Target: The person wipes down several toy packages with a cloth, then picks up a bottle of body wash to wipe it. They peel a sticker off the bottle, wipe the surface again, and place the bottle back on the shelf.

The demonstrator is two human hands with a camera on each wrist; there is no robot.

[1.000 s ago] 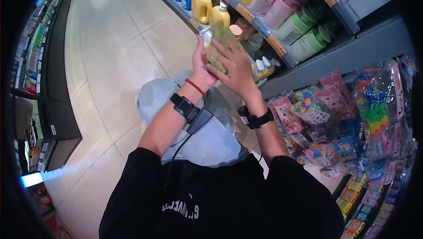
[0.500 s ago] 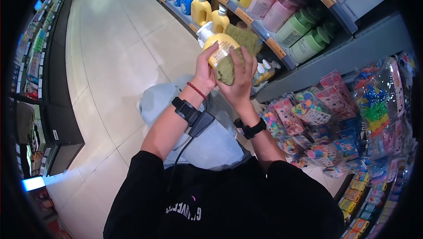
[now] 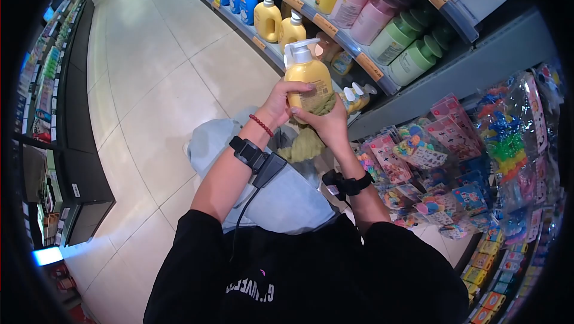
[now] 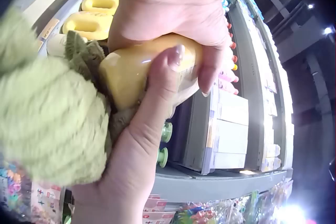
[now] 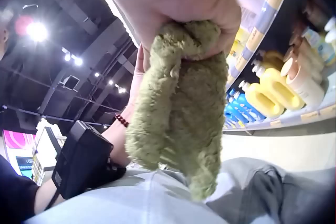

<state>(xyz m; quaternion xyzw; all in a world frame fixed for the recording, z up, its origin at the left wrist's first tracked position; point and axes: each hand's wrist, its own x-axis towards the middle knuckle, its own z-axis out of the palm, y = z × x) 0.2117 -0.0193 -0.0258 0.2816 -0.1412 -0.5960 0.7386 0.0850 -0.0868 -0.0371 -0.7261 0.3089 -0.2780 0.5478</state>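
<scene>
A yellow pump bottle [image 3: 308, 78] with a white pump head stands nearly upright in front of the person. My left hand [image 3: 280, 104] grips its side, the thumb lying across the front. In my right hand [image 3: 330, 125] is a fuzzy green cloth [image 3: 302, 146], pressed against the bottle's lower part while the thumb rests on the bottle. Much of the cloth hangs below the hand, as the right wrist view shows with the cloth [image 5: 184, 103] dangling. The left wrist view shows the bottle's yellow base [image 4: 128, 74] between both hands.
A shelf to the right carries yellow pump bottles [image 3: 267, 19], blue bottles [image 3: 247, 4], pink bottles [image 3: 353, 4] and green bottles [image 3: 412, 58]. Packaged toys [image 3: 442, 138] hang close by the right arm. Tiled floor [image 3: 155, 85] runs along the left, beside another shelf [image 3: 78, 198].
The bottle has turned more upright, its pump now at the top. The right hand has moved from over the bottle's front to its lower side, and the cloth now hangs down below.
</scene>
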